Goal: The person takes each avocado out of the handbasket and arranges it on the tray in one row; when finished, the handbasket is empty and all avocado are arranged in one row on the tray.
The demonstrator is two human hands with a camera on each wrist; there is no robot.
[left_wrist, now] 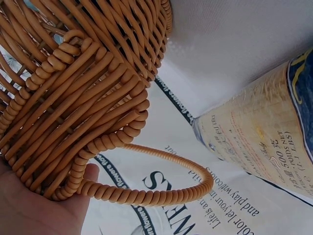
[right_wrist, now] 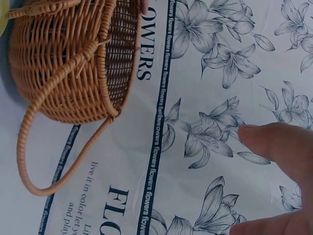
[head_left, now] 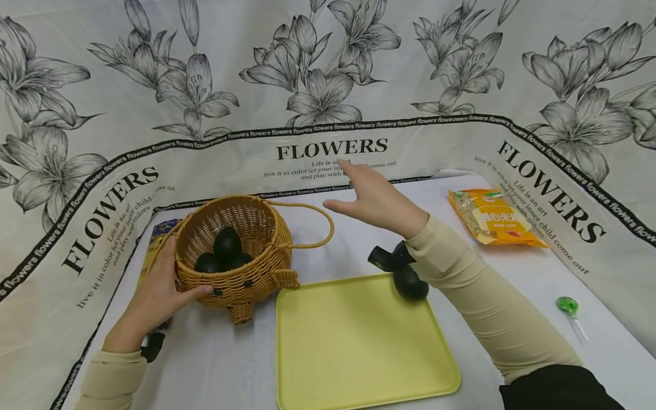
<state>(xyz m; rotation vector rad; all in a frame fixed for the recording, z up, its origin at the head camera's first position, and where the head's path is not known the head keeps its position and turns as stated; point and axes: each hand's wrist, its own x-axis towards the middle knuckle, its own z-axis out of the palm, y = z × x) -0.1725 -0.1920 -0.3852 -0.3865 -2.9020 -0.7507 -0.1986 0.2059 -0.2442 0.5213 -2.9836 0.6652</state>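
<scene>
My left hand grips the left side of a wicker basket shaped like an animal face, its thumb lying across the front. In the left wrist view that hand holds the basket by a woven ear. Inside the basket sit several dark avocados. Another dark avocado lies at the far right corner of a yellow tray, just below my right wrist. My right hand is raised to the right of the basket's looped handle, thumb and fingers spread, holding nothing.
An orange food packet lies at the back right, with a green lollipop nearer the right edge. Behind the left hand stands a plastic packet with printed text. A flower-printed cloth rises behind the table.
</scene>
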